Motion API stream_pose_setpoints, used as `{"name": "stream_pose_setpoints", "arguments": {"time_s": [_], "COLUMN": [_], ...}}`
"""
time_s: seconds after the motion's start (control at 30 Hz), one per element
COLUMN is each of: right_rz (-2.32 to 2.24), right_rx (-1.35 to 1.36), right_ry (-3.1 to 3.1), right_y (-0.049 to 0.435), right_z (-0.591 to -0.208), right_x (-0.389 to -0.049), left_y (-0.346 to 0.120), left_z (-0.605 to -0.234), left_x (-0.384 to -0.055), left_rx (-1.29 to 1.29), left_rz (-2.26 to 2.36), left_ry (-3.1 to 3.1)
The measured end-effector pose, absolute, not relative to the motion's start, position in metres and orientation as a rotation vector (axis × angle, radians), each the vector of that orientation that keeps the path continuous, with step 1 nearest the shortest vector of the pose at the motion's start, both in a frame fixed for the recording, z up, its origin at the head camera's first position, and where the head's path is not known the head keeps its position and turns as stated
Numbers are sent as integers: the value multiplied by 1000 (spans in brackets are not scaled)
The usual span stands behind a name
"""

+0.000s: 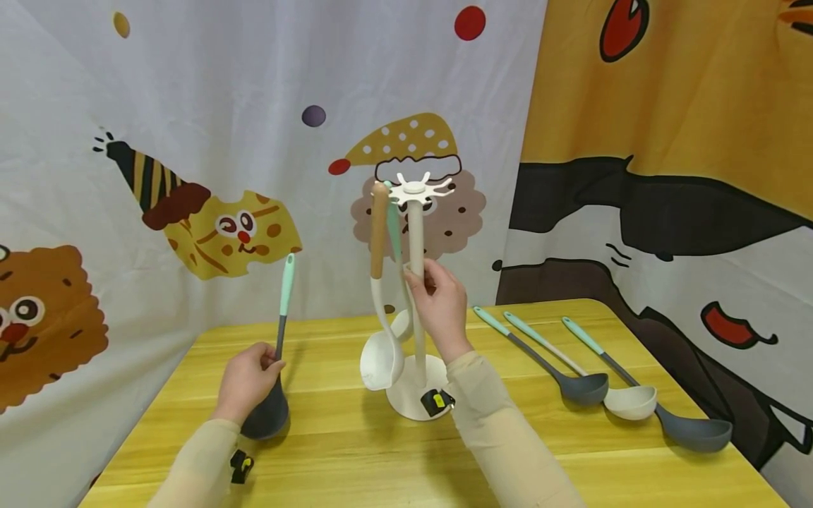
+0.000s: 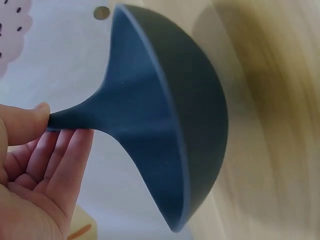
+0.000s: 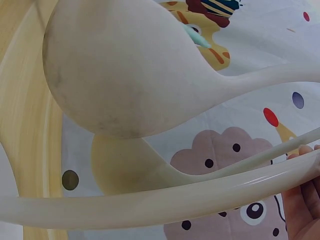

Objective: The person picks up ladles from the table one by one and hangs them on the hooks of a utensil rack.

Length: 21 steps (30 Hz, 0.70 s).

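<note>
My left hand pinches a dark grey ladle low on its shaft. The ladle stands upright, mint handle up and bowl low over the table; in the left wrist view its wide bowl fills the middle. With my right hand I hold the pole of a cream utensil stand, below its ring of hooks. A white ladle with a wooden handle hangs on the stand's left side. Behind it hangs another pale utensil with a green handle, its bowl partly covered.
On the right side of the table lie a dark grey ladle, a cream one and a larger grey one, mint handles pointing back. A printed cartoon curtain hangs behind the table.
</note>
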State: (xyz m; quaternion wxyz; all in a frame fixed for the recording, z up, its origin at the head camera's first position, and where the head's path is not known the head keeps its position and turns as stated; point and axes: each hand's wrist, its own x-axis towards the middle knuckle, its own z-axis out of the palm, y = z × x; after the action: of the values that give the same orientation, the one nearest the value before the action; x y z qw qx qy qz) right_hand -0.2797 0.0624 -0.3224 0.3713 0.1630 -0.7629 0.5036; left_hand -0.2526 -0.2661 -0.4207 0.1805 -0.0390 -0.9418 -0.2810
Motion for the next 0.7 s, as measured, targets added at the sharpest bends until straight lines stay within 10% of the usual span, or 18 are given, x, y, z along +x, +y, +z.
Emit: {"name": "stream_pose_setpoints", "arguments": {"time_s": [0.7], "right_rz": [1304], "right_rx": [428], "right_ry": [-1937], "right_y": [62], "right_z": [-323], "right_x": [-280], "left_y": [-220], "left_z": [-386], "left_x": [-232], "left_rx": [-292], "left_rz": [-871], "left_ry": [-2444]}}
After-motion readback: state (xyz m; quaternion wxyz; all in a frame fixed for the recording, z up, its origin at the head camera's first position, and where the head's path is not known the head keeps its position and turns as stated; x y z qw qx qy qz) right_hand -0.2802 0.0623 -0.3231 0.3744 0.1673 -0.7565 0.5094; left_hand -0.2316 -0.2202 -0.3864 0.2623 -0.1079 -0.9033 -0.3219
